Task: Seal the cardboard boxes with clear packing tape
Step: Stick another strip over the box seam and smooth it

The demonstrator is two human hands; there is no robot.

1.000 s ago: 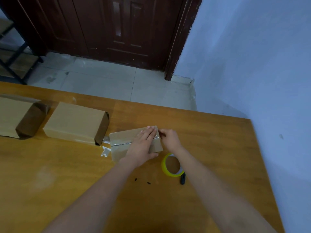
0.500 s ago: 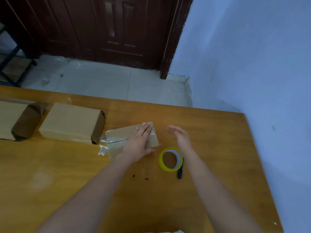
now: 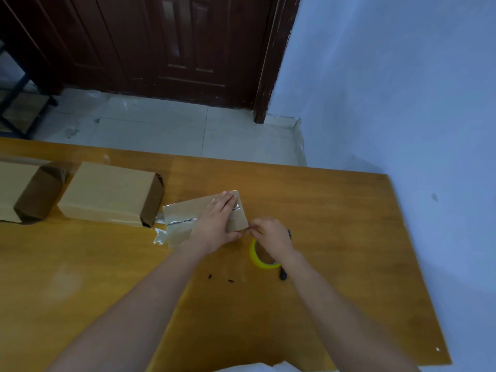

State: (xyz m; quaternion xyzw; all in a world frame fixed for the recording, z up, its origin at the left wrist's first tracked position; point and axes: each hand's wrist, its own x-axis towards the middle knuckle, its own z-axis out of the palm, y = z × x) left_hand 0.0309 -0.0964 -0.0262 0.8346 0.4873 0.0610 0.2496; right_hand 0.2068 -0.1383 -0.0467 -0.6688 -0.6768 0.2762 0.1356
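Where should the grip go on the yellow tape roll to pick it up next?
Probably pinch the roll's near-left rim, coming from above with one finger in the open core. It lies flat on the table, and the right hand covers its far side.

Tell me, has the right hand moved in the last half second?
Yes. The right hand has come back toward the person and left, from open air beyond the tape roll down to the near right corner of the small box.

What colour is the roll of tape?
Yellow; the tape roll shows in the head view, partly under the right hand.
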